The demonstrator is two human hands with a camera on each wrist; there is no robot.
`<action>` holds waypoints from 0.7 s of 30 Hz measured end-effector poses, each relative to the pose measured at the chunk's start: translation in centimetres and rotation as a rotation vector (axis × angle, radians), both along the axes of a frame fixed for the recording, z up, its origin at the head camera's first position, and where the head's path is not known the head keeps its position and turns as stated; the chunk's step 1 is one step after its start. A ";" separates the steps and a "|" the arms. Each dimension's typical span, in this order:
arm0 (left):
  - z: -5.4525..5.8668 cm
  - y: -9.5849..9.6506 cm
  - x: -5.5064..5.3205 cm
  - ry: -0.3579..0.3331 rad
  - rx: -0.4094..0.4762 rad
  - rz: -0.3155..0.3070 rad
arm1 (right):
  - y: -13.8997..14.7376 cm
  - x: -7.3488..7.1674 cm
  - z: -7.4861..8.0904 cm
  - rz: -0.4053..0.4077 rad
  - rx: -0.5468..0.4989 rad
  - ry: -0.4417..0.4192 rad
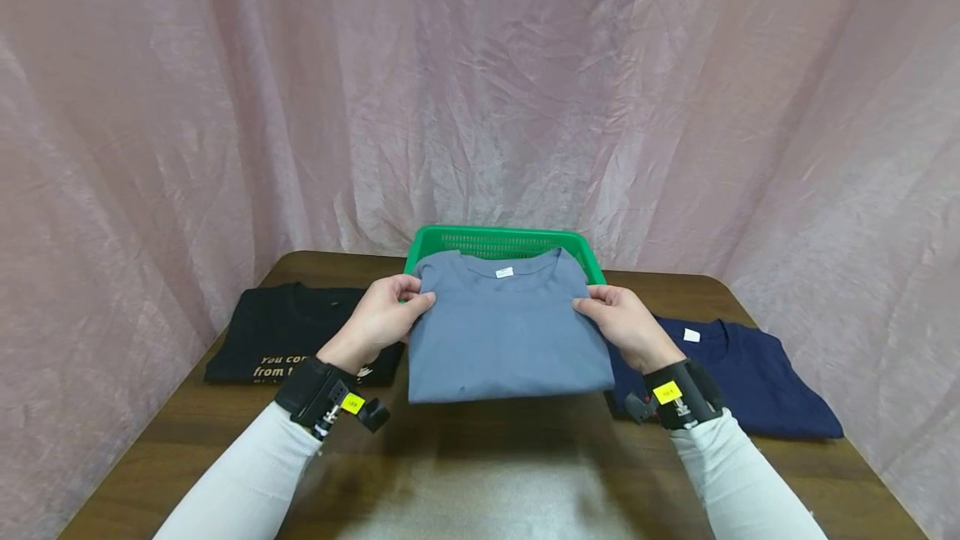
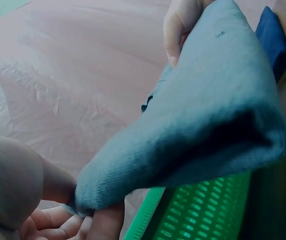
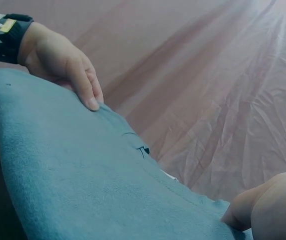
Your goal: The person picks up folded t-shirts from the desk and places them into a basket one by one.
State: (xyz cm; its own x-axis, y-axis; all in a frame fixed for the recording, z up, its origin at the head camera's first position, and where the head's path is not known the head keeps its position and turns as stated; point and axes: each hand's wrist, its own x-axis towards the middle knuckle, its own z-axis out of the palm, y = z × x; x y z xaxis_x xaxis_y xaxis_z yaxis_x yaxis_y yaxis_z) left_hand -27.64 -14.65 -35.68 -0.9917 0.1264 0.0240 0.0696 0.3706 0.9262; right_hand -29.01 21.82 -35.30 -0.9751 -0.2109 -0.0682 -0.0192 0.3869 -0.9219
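Note:
A folded grey-blue T-shirt (image 1: 510, 340) hangs between both hands, its neckline with a white label at the top. The left hand (image 1: 386, 311) pinches its left edge, thumb in front and fingers behind. On the opposite edge, the right hand (image 1: 624, 319) pinches it the same way. In the left wrist view the folded layers of the shirt (image 2: 218, 100) show at its side. Behind the shirt in the head view stands a green plastic basket (image 1: 495, 238), partly hidden by it; its perforated wall (image 2: 198, 210) appears below the shirt in the left wrist view.
A folded black T-shirt (image 1: 262, 340) with gold lettering lies on the left of the wooden table (image 1: 525, 490), partly behind the left hand. On the right lies a folded navy T-shirt (image 1: 757, 382). Pink curtains (image 1: 510, 90) hang behind the table.

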 end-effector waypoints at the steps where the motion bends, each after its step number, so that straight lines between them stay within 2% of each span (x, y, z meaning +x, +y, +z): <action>1: 0.1 0.0 0.0 -0.002 0.003 0.001 | -0.1 0.0 0.0 -0.001 0.005 0.001; 8: 0.5 0.0 -0.4 0.007 0.012 0.004 | -0.5 -0.7 0.3 -0.017 0.023 0.006; 15: 0.7 0.1 -1.6 0.012 0.002 0.040 | -0.8 -1.8 0.4 -0.032 0.049 0.017; 21: 0.8 0.2 -2.9 -0.022 -0.016 0.072 | -1.1 -2.7 0.3 -0.060 0.049 0.015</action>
State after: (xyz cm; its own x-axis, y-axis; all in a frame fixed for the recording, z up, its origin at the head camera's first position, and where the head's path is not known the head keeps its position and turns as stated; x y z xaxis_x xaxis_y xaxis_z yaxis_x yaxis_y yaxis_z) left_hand -30.50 -14.43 -34.84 -0.9985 0.0551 0.0011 0.0225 0.3886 0.9211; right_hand -31.69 20.74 -35.02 -0.9869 -0.1485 -0.0623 -0.0081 0.4321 -0.9018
